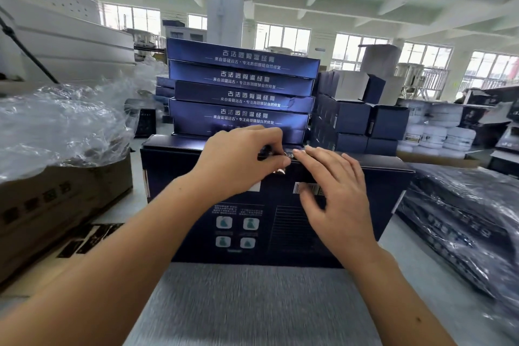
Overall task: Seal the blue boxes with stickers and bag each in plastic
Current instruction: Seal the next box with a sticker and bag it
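The blue box (247, 222) lay flat in front of the person. The left hand (238, 160) pinched a small shiny sticker (289, 153) at the box's far edge, with its fingers curled. The right hand (337, 191) rested on the box beside the sticker, with its fingers straight. This looked like the sealing step. Next, the sticker likely needed rubbing down flat. Then the box would need one of the plastic bags (61, 121).

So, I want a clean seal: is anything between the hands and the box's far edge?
Nothing visible. The left hand pinches a sticker at the far edge of the blue box; the right hand rests flat beside it.
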